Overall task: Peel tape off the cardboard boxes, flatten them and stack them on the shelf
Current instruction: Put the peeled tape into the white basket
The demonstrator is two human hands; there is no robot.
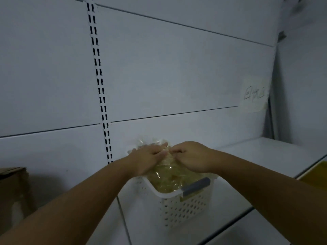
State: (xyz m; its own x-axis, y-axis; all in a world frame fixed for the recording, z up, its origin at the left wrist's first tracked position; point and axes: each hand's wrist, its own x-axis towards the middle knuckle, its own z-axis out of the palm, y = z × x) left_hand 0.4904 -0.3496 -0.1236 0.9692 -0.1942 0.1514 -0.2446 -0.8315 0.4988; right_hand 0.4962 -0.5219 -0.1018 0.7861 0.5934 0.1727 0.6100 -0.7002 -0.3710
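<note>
A white perforated plastic basket (184, 207) with a grey handle stands on the white shelf (265, 156). It is heaped with crumpled clear yellowish tape (169, 175). My left hand (146, 158) lies on top of the tape heap with its fingers spread and pressing into it. My right hand (191, 156) is beside it, fingers curled and pinching the tape at the top of the heap. The two hands almost touch above the basket. A brown cardboard box (12, 188) stands at the far left edge, mostly in shadow.
The white back panel of the shelving, with a slotted upright (100, 82), rises behind the basket. A paper note with handwriting (254, 93) is stuck on the panel at the right. Something yellow (318, 172) shows below the shelf edge at the right.
</note>
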